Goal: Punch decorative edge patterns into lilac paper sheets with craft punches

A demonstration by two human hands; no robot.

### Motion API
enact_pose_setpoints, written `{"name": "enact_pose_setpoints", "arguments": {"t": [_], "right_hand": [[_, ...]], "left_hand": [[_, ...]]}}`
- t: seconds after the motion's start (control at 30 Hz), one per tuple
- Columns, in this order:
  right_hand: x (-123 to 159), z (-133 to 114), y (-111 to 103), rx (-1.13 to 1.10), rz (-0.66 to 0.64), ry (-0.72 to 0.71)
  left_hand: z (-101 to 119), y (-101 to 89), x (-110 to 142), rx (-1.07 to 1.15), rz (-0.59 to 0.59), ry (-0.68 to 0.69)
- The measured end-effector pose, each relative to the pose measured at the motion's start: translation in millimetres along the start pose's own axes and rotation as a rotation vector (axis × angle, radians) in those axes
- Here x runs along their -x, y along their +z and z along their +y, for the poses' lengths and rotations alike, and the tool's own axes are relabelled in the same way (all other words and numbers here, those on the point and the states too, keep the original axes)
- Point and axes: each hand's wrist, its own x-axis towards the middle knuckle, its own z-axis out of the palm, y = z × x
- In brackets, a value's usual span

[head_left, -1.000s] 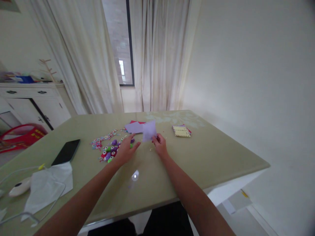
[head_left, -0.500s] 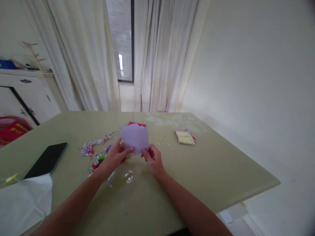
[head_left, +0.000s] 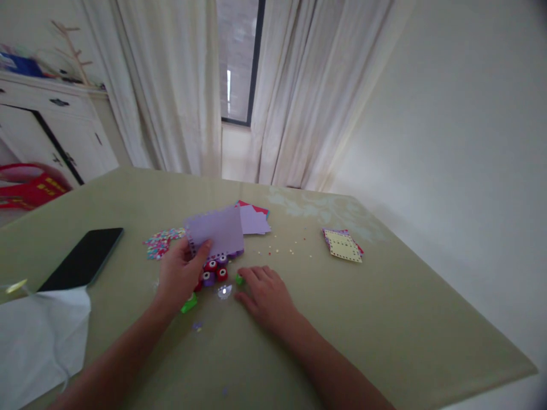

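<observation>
Your left hand [head_left: 182,276] is on the lilac card [head_left: 217,230], fingers narrow, thumb over its near left corner. Card is tilted, dark punched holes along the near edge and left side. It partly covers the small red and purple blocks [head_left: 214,272] with white round spots; can't tell if it touches them.

Your right hand [head_left: 269,293] is low over the table [head_left: 384,319], palm down, just right of the blocks. Its fingertips are at a small green block [head_left: 239,279], thumb apart on the near side; can't tell if your fingers grip the block or just touch it.

Clear shiny piece [head_left: 224,292] is between your hands. Another green block [head_left: 188,303] is by your left wrist, near side. Confetti pile [head_left: 164,242] is left of your left hand; loose dots are scattered right of the lilac card.

Far side, just behind the lilac card: lilac paper [head_left: 255,221] over a red sheet [head_left: 253,206]. Right side, well apart from your hands: a small stack, yellow card [head_left: 343,246] with a holed border on top. Left side: black phone [head_left: 83,259], with a white mask [head_left: 47,330] on its near side, cut off by the picture edge.
</observation>
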Motion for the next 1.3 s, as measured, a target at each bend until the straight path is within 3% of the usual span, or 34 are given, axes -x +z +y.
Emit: {"name": "enact_pose_setpoints", "arguments": {"t": [0.13,0.3,0.4,0.53,0.7,1.0,1.3], "right_hand": [[5.7,4.9,-7.7,-0.160,0.032,0.101],[4.9,5.2,-13.1,-0.842,0.223,0.244],[3.3,1.1,-14.3,-1.203,0.173,0.337],[0.9,-1.6,-8.2,-1.447,0.082,0.450],[-1.1,1.0,-2.1,-1.544,0.103,0.521],[-2.6,1.7,-8.3,-1.467,0.143,0.464],[-3.6,-1.2,-13.0,-1.468,0.158,0.453]], "left_hand": [[8.6,4.3,14.1,-0.016,0.024,0.017],[10.3,14.8,29.6,0.151,0.009,-0.043],[8.2,17.8,32.5,0.226,-0.052,-0.098],[1.5,13.8,30.6,0.187,-0.094,-0.134],[-8.2,11.1,28.8,0.080,-0.100,-0.237],[4.5,18.2,32.8,0.088,-0.132,-0.224],[2.6,18.7,34.4,0.049,-0.161,-0.238]]}}
